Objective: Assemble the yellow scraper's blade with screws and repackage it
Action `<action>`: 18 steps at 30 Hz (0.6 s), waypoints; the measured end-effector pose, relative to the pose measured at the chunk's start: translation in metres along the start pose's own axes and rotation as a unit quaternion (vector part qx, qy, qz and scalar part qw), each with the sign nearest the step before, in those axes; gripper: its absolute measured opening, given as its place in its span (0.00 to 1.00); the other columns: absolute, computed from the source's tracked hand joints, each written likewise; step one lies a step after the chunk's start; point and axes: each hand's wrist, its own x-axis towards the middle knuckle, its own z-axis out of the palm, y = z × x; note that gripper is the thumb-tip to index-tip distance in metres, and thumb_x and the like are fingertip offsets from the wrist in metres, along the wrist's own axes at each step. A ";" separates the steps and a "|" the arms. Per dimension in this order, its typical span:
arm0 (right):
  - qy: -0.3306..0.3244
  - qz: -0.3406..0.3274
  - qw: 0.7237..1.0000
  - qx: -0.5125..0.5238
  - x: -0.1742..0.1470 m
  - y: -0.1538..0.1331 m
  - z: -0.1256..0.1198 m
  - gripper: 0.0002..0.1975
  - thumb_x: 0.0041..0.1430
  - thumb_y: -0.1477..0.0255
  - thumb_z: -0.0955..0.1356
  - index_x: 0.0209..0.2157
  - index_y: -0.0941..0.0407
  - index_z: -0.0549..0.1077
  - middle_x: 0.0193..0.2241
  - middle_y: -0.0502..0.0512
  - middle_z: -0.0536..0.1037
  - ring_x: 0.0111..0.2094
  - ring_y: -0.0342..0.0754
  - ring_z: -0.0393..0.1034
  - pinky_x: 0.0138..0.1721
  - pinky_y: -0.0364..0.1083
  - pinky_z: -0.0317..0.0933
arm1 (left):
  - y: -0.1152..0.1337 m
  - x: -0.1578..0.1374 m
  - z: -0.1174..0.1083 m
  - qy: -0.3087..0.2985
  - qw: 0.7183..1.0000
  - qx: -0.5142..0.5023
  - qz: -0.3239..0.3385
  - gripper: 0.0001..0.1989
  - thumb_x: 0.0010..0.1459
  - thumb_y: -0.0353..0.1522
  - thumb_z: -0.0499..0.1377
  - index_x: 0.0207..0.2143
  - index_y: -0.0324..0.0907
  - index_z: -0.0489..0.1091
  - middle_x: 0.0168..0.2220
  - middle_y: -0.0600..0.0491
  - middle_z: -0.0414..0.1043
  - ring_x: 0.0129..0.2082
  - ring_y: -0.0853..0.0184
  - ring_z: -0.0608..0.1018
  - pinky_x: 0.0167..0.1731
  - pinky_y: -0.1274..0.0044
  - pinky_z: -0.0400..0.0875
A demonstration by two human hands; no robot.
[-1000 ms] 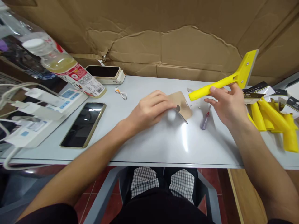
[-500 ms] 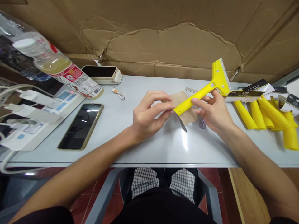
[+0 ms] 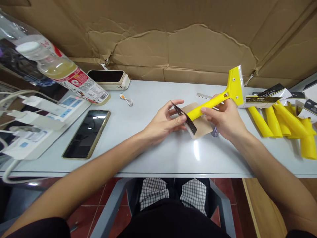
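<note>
My right hand point(image 3: 224, 115) grips a yellow scraper point(image 3: 213, 101) by its handle, just below the wide head, which points up and to the right. With thumb and fingers, my left hand point(image 3: 167, 120) pinches a packaging card point(image 3: 189, 124) with a black printed flap. That card lies around the lower end of the scraper's handle, and its tan part point(image 3: 203, 126) spreads out beneath the handle. A small clear purplish object point(image 3: 215, 132) rests on the table under my right hand, partly covered. Behind the handle lies a thin metal strip point(image 3: 204, 96).
Several yellow scrapers point(image 3: 282, 120) with cards are piled on the right of the white table point(image 3: 153, 162). To the left are a phone point(image 3: 86, 134), a power strip point(image 3: 47, 132), a drink bottle point(image 3: 81, 84) and a short white cable point(image 3: 126, 99). Cardboard point(image 3: 143, 49) stands behind.
The black printed flap of the card has come up beside the handle's end, pinched by my left hand. The scraper has shifted slightly to the right and turned a little.
</note>
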 end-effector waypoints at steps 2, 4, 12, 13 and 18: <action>-0.015 -0.029 0.999 -0.028 0.000 0.000 -0.001 0.29 0.44 0.60 0.86 0.38 0.48 0.69 0.34 0.47 0.76 0.41 0.52 0.77 0.44 0.55 0.78 | -0.004 0.000 0.002 0.019 0.999 0.013 0.027 0.32 0.49 0.41 0.82 0.52 0.47 0.73 0.53 0.47 0.76 0.46 0.59 0.82 0.44 0.66 0.82; -0.030 -0.050 0.997 -0.046 -0.001 -0.001 0.001 0.28 0.44 0.59 0.87 0.36 0.49 0.70 0.33 0.48 0.76 0.40 0.53 0.77 0.44 0.56 0.78 | -0.009 0.000 0.003 0.044 0.997 0.030 0.055 0.28 0.48 0.39 0.82 0.47 0.46 0.75 0.48 0.51 0.76 0.44 0.63 0.81 0.43 0.69 0.80; -0.084 -0.054 0.988 -0.117 -0.009 -0.003 0.009 0.29 0.45 0.48 0.85 0.36 0.49 0.73 0.35 0.52 0.80 0.40 0.55 0.77 0.46 0.58 0.75 | -0.017 -0.004 0.013 0.061 0.995 0.026 0.069 0.23 0.44 0.35 0.83 0.35 0.42 0.74 0.37 0.54 0.77 0.39 0.64 0.79 0.43 0.70 0.77; -0.089 -0.054 0.988 -0.119 -0.010 -0.002 0.009 0.29 0.46 0.47 0.84 0.37 0.50 0.74 0.35 0.53 0.80 0.40 0.55 0.77 0.46 0.57 0.75 | -0.017 -0.004 0.014 0.067 0.995 0.018 0.071 0.24 0.44 0.35 0.83 0.36 0.42 0.74 0.38 0.53 0.78 0.39 0.64 0.80 0.43 0.70 0.77; -0.090 -0.070 0.987 -0.116 -0.010 0.000 0.006 0.29 0.63 0.37 0.72 0.39 0.51 0.79 0.43 0.57 0.82 0.44 0.54 0.77 0.45 0.55 0.74 | -0.015 -0.006 0.015 0.086 0.992 0.013 0.095 0.24 0.46 0.37 0.83 0.40 0.42 0.76 0.41 0.52 0.81 0.42 0.64 0.80 0.45 0.71 0.76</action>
